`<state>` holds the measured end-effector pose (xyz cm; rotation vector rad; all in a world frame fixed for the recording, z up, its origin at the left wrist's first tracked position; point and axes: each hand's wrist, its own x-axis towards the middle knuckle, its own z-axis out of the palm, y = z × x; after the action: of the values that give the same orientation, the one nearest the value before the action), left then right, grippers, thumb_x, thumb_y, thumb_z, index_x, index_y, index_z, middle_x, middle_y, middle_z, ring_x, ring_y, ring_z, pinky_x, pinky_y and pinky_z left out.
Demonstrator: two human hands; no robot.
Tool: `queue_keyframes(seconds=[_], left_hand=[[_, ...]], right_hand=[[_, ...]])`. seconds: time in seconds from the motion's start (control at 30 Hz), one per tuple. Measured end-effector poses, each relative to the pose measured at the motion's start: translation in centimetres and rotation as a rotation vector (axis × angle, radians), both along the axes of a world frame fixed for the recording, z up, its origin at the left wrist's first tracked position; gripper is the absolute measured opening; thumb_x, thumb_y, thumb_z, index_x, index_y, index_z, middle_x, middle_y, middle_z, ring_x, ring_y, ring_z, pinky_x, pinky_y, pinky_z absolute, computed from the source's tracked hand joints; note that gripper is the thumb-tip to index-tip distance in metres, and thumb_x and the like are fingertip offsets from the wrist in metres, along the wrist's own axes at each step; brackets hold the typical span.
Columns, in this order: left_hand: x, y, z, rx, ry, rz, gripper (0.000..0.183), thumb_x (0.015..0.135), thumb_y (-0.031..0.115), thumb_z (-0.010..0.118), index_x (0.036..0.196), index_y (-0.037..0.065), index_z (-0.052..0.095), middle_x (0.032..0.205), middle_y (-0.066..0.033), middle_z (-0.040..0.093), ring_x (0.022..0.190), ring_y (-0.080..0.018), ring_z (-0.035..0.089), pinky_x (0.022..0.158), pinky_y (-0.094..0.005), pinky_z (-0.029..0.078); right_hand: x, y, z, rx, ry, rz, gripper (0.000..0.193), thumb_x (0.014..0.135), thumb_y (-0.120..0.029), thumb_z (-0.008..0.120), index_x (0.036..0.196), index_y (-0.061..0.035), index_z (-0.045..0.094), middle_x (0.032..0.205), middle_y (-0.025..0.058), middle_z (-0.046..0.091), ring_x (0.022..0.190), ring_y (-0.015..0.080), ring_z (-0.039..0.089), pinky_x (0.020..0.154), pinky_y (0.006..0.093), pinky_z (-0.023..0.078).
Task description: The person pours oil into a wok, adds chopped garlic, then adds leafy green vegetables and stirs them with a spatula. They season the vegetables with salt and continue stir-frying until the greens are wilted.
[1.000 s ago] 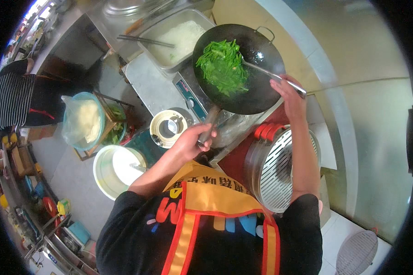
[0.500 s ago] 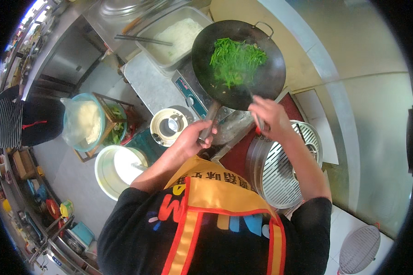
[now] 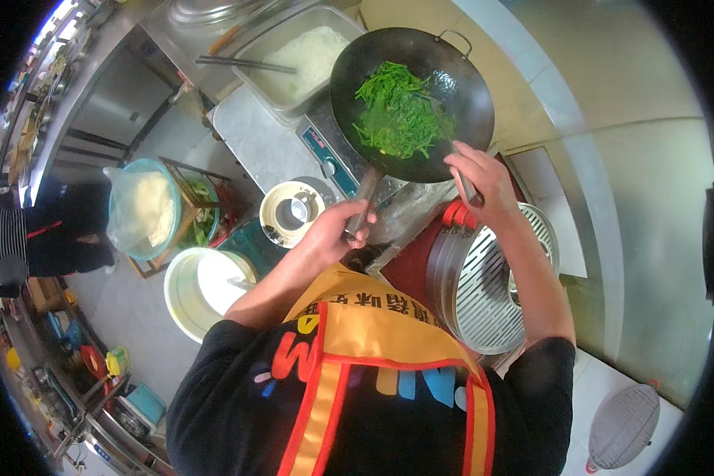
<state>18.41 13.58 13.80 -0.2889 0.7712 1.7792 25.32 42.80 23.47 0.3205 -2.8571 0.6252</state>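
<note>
A dark wok sits on the countertop burner, holding chopped green vegetables. My left hand is wrapped round the wok's wooden handle. In my right hand is a long-handled cooking utensil, its far end reaching into the greens by the wok's right side. That end is hidden among the leaves, so I cannot tell whether it is a spatula or a ladle.
Behind the burner stands a clear tub of white food with chopsticks across it. A round container and a white bucket are at the left, a slatted metal pot at the right. Another person stands far left.
The greens have been turned and now spread lower and more toward the right in the wok. My right hand has moved right and slightly up. My left hand stays on the handle.
</note>
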Motion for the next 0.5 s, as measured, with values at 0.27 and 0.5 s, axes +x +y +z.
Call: queue_keyframes(seconds=[0.27,0.5], left_hand=[[0.2,0.2,0.7,-0.070,0.021,0.025,0.021,0.099,0.021,0.052,0.111,0.004,0.055,0.088,-0.0059,0.061,0.063,-0.0137,0.049,0.053,-0.0261,0.038],[-0.3,0.2,-0.3,-0.010,-0.026,0.009,0.018,0.099,0.022,0.051,0.106,0.006,0.055,0.088,-0.0051,0.060,0.061,-0.0133,0.048,0.053,-0.0266,0.038]], right_hand=[[1.0,-1.5,-0.6,0.104,-0.137,0.119,0.059,0.061,0.002,0.076,0.117,-0.0050,0.061,0.130,0.0226,0.055,0.109,0.0383,0.058,0.089,0.0440,0.051],[2.0,-3.1,-1.2,0.238,-0.111,0.200,0.058,0.062,-0.005,0.079,0.116,-0.0031,0.060,0.135,0.0233,0.053,0.112,0.0367,0.058,0.089,0.0444,0.053]])
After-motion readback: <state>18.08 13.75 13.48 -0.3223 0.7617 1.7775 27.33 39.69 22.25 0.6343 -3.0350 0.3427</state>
